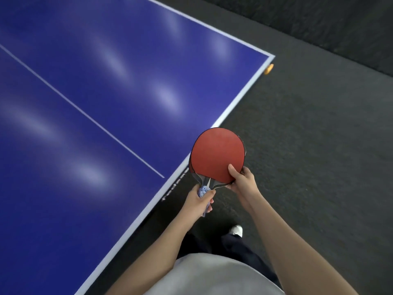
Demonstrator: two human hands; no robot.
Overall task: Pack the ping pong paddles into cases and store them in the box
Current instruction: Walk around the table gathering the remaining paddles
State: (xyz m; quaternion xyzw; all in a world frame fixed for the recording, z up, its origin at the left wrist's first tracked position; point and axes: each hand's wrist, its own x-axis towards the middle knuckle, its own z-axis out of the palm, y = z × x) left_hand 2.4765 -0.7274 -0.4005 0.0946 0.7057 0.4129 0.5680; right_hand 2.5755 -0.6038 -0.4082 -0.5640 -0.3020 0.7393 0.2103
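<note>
Two ping pong paddles (217,153) are stacked face to face, the top one showing red rubber, and held in the air just past the table's right edge. My left hand (200,202) grips their blue patterned handles from below. My right hand (241,180) pinches the lower right rim of the red blade, thumb on top. No case or box is in view.
The blue ping pong table (95,103) with white lines fills the left and centre; its white edge runs diagonally from the lower left to the corner at the upper right. An orange ball (269,69) sits just beyond that corner. Dark carpet covers the floor on the right.
</note>
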